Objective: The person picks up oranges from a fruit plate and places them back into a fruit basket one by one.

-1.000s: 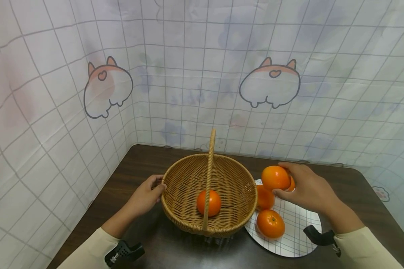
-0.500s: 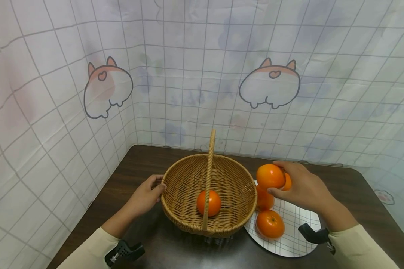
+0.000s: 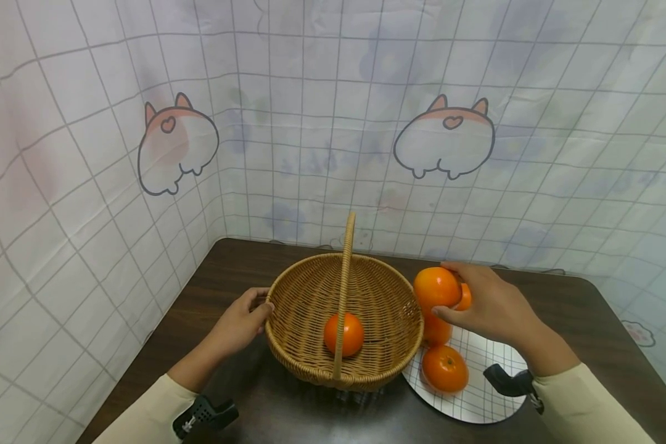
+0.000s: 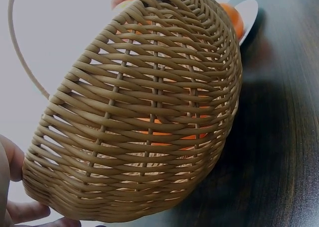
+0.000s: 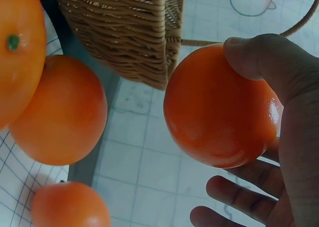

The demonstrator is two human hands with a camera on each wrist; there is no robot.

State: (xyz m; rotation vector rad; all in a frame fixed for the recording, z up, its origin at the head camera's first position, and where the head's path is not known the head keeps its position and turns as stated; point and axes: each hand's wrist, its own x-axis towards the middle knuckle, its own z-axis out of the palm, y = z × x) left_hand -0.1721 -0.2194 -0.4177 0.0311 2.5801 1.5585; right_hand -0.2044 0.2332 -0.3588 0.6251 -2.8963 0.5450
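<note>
My left hand [image 3: 243,324] holds the left rim of a woven wicker basket [image 3: 302,302], thumb on the inner side and fingers outside. One orange [image 3: 353,336] lies in the basket, partly behind the tall handle [image 3: 346,271]. On the right, my right hand [image 3: 494,305] grips another orange [image 3: 436,287] between thumb and fingers, raised beside the basket's right rim. In the right wrist view that orange [image 5: 222,107] is near the basket's edge, with some fingers spread below it.
A round white plate with a grid pattern [image 3: 488,351] stands right of the basket, partly under its side. Oranges rest there, one in front [image 3: 445,369], one behind it [image 3: 438,332], another mostly hidden by the hand. A patterned curtain [image 3: 311,123] backs the dark wooden table [image 3: 238,259].
My right hand has carried its orange left and slightly upward, from above the plate to the basket's right rim. The left hand and the basket have stayed in place.
</note>
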